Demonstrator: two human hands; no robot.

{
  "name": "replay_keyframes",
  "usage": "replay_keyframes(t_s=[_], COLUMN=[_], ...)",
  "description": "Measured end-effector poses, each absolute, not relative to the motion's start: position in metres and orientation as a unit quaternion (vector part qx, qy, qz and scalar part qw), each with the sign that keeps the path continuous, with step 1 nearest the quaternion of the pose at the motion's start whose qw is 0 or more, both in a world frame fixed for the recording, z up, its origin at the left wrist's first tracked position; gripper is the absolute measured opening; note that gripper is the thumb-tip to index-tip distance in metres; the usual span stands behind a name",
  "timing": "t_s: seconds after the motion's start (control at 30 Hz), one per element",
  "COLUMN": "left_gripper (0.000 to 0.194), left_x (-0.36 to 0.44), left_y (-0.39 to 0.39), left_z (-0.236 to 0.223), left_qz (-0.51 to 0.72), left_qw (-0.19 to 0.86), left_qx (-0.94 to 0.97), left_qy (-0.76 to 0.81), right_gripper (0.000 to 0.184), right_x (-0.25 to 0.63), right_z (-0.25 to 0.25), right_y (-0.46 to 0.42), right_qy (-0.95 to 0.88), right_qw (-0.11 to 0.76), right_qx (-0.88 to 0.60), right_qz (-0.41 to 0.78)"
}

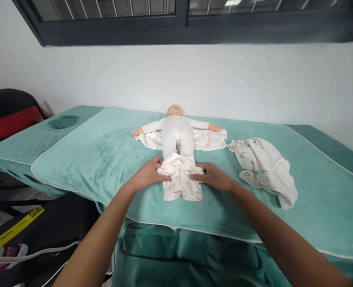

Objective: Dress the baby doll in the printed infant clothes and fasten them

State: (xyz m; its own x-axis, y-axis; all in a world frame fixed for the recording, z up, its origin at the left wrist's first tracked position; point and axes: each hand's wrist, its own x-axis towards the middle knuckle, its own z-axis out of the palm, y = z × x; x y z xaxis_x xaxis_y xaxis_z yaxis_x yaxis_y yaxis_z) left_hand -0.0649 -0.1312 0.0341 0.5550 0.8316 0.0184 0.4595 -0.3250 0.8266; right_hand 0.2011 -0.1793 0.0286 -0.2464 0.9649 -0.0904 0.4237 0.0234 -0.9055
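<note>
A baby doll (178, 129) lies on its back on the green bed, arms spread wide, its head toward the wall. Around its lower legs bunch small white patterned pants (182, 189), the waist gathered near the knees. My left hand (148, 173) grips the left side of the waistband between thumb and fingers. On the other side, my right hand (214, 175) pinches the fabric in the same way. An opened white shirt (209, 139) is spread beneath the doll's torso and arms. The doll's feet are hidden by the pants.
A crumpled white printed cloth (264, 167) lies to the right on the green bed cover (104, 159). At the left stand a black and red chair (12, 115) and a dark surface with a bottle (10, 255), a yellow strap (15, 231) and a cable. Behind is a white wall.
</note>
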Motion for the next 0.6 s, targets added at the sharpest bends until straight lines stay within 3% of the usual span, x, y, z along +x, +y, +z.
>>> replay_keyframes(t_s=[0.1,0.23,0.47,0.6], left_gripper=[0.036,0.038,0.031,0.037], left_x=[-0.064,-0.060,-0.055,-0.051], left_y=[-0.137,-0.148,-0.167,-0.164], left_z=[0.041,0.055,0.081,0.095], left_qz=[0.262,0.277,0.205,0.266], left_qw=[0.469,0.536,0.580,0.583], left_qx=[0.719,0.624,0.655,0.657], left_qy=[0.441,0.496,0.439,0.398], right_gripper=[0.031,0.035,0.027,0.036], right_x=[0.194,0.192,0.201,0.204], right_z=[0.029,0.037,0.056,0.077], right_y=[-0.177,-0.182,-0.205,-0.201], right_qy=[-0.545,-0.463,-0.480,-0.495], right_qw=[0.361,0.363,0.273,0.325], right_qx=[-0.528,-0.474,-0.479,-0.462], right_qz=[0.542,0.655,0.682,0.660])
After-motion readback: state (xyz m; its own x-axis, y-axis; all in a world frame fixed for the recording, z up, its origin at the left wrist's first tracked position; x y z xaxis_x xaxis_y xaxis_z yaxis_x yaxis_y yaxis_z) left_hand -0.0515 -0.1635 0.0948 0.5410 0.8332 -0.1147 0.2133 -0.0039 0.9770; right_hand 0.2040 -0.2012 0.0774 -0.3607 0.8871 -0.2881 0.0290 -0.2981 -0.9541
